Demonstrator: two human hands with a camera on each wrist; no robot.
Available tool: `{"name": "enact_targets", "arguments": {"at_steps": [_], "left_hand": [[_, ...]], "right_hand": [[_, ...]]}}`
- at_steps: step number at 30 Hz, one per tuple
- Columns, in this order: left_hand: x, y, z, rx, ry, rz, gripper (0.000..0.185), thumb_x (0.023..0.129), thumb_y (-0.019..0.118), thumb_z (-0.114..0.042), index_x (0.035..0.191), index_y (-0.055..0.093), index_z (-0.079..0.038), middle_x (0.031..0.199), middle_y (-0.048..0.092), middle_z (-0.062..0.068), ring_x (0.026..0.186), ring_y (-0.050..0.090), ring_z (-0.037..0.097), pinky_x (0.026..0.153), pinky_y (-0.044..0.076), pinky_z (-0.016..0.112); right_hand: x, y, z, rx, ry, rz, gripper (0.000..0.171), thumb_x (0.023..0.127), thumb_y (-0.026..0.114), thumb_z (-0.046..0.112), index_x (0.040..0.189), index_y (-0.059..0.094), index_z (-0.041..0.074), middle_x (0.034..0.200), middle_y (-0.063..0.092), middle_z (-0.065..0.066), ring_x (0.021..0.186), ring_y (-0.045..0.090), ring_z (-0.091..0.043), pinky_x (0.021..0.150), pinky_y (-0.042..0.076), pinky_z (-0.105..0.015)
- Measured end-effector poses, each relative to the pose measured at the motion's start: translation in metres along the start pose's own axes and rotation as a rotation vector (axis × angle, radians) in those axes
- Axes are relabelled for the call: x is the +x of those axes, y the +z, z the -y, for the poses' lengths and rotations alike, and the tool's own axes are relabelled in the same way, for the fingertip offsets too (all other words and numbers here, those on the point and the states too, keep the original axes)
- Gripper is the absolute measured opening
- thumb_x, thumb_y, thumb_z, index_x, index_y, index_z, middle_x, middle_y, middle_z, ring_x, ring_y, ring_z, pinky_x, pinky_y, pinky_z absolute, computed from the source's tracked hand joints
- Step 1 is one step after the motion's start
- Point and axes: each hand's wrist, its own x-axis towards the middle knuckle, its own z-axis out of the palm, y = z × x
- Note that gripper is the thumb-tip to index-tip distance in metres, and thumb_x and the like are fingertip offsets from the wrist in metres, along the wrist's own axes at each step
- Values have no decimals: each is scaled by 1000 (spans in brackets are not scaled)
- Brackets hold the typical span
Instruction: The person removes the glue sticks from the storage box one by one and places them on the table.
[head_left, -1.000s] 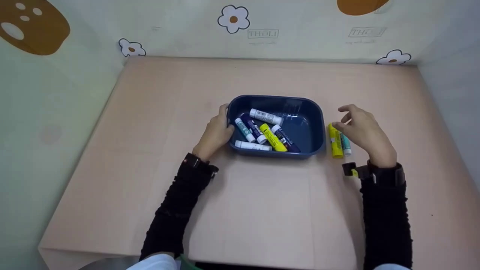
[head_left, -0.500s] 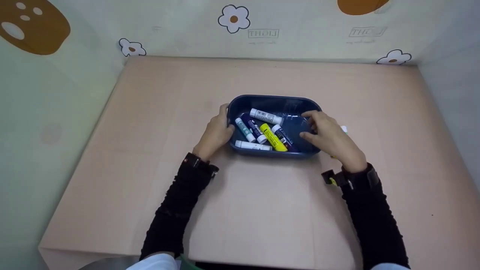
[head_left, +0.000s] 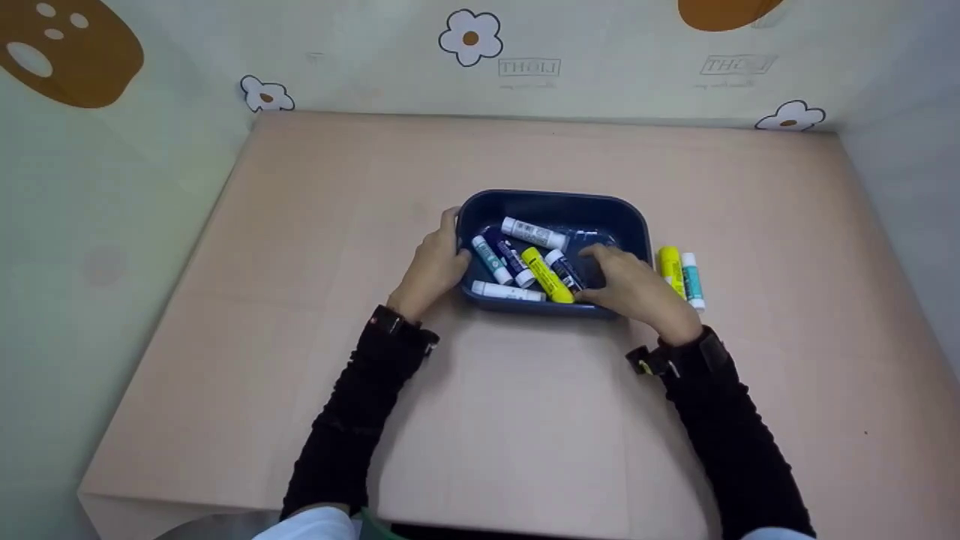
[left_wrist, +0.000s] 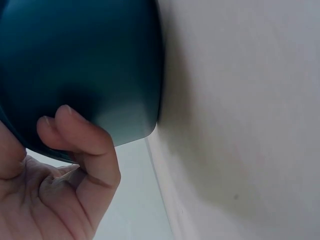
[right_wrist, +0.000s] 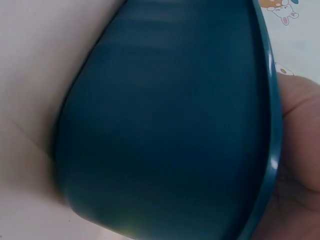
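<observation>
A dark blue plastic bin (head_left: 559,307) holds several glue sticks, among them a yellow glue stick (head_left: 547,274) and a dark purple glue stick with a white cap (head_left: 564,268). My left hand (head_left: 429,268) grips the bin's left end; curled fingers (left_wrist: 82,132) press its outer wall in the left wrist view. Inside the bin's right part, my right hand (head_left: 634,289) reaches down with thumb and fingers apart, beside the right end of the dark purple stick. In the right wrist view the bin's wall (right_wrist: 165,120) hides the fingertips.
Right of the bin, a yellow glue stick (head_left: 671,270) and a teal-and-white glue stick (head_left: 693,281) lie side by side on the table (head_left: 337,225). A white glue stick (head_left: 534,233) lies at the back of the bin, another white glue stick (head_left: 508,291) at its front.
My right hand has moved left from over the two sticks on the table, across the bin's right rim and down inside. My left hand keeps its grip on the bin.
</observation>
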Motion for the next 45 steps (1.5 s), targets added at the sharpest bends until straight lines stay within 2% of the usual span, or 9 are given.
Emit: {"name": "enact_targets", "arguments": {"at_steps": [4, 9, 14, 20, 23, 30, 35, 42, 45], "left_hand": [[0, 0, 0, 11, 4, -8, 61, 88, 49, -4, 143, 23, -7, 130, 51, 26, 105, 58, 32, 86, 47, 44], [0, 1, 0, 1, 6, -16, 61, 87, 49, -4, 143, 24, -7, 129, 52, 26, 102, 58, 30, 85, 48, 44], [0, 2, 0, -5, -1, -12, 62, 88, 49, -4, 144, 23, -7, 128, 52, 26, 101, 58, 30, 85, 48, 43], [0, 1, -1, -7, -4, -13, 62, 88, 49, -5, 144, 23, -7, 128, 52, 26, 103, 58, 30, 86, 47, 44], [0, 0, -1, -7, -2, -13, 62, 88, 50, -5, 144, 23, -8, 128, 52, 26, 104, 57, 31, 86, 47, 44], [2, 0, 0, -1, -14, 8, 62, 89, 49, -5, 144, 21, -8, 131, 50, 26, 106, 57, 30, 87, 47, 43], [2, 0, -1, -1, -21, 9, 62, 89, 49, -5, 144, 22, -9, 132, 49, 25, 105, 56, 30, 88, 47, 43], [2, 0, 0, -11, -16, 5, 61, 88, 49, -5, 144, 23, -10, 132, 49, 26, 109, 55, 30, 90, 46, 44], [2, 0, 0, -10, -17, 3, 62, 88, 49, -5, 144, 22, -10, 132, 49, 25, 107, 55, 30, 89, 46, 44]], "right_hand": [[3, 0, 0, 3, -9, 24, 65, 81, 70, 25, 135, 41, 2, 138, 44, -23, 128, 40, -37, 104, 34, -50], [7, 1, -1, 14, -16, 81, 67, 81, 71, 22, 136, 39, 2, 118, 56, -21, 108, 53, -33, 92, 44, -46], [11, 1, -1, 34, 36, 128, 70, 82, 69, 18, 140, 33, 2, 130, 49, -25, 118, 47, -36, 99, 39, -49], [13, 1, -1, 53, 80, 157, 69, 83, 65, 10, 142, 28, 4, 126, 52, -25, 103, 53, -31, 90, 46, -44], [13, 1, -2, 57, 78, 139, 66, 84, 63, 9, 140, 29, 3, 129, 49, -25, 108, 51, -31, 93, 44, -46], [10, 2, -4, 61, 15, 34, 54, 85, 62, 14, 132, 36, 2, 116, 54, -21, 104, 52, -31, 89, 45, -45], [10, 2, -7, 116, -28, -76, 44, 86, 60, 13, 124, 41, 1, 117, 51, -22, 104, 50, -32, 90, 44, -45], [10, 0, -11, 187, -108, -297, 31, 86, 59, 7, 113, 47, -3, 112, 51, -21, 104, 49, -32, 94, 40, -46], [9, -1, -11, 227, -134, -385, 31, 85, 60, 6, 112, 47, -3, 110, 51, -20, 96, 49, -29, 85, 42, -39]]}}
